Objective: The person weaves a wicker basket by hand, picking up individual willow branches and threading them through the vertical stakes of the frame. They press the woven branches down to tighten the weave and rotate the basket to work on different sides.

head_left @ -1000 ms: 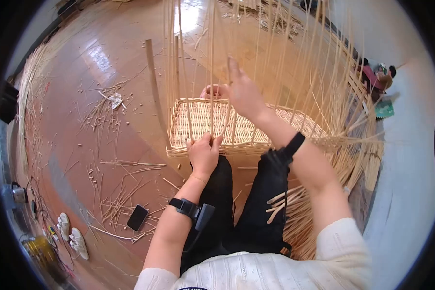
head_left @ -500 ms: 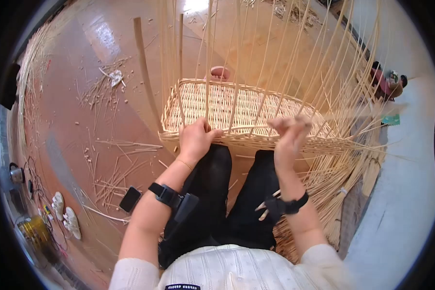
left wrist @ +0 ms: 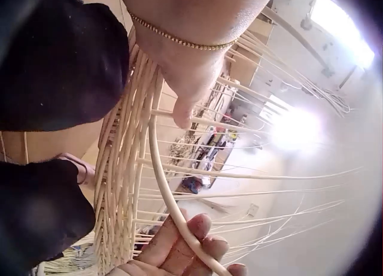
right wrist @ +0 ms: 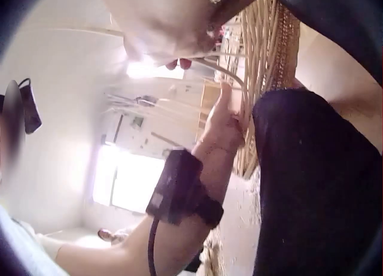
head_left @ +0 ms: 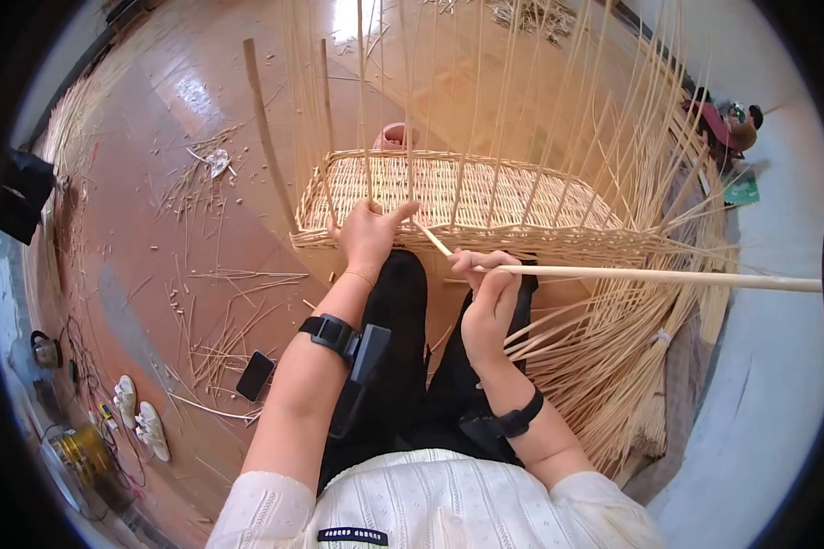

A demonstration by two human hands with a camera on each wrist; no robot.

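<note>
A flat woven wicker basket (head_left: 467,197) with tall upright stakes stands on the floor before my knees. My left hand (head_left: 368,233) grips its near rim, fingers curled over the weave and thumb pointing right. In the left wrist view the thumb (left wrist: 182,111) presses on the rim where a long willow rod (left wrist: 164,186) starts. My right hand (head_left: 490,288) grips that willow rod (head_left: 668,276) just in front of the basket. The rod sticks out level to the far right. In the right wrist view the left hand (right wrist: 221,126) lies against the basket wall (right wrist: 263,66).
A phone (head_left: 254,375) and white shoes (head_left: 137,425) lie on the wooden floor at the left among willow scraps. A thick bundle of rods (head_left: 613,366) fans out at my right. A flat slat (head_left: 265,137) stands at the basket's left corner, a pink object (head_left: 392,137) behind it.
My right hand came down from high among the stakes to in front of the basket, and the rod now points out to the right. The left hand stayed at the rim.
</note>
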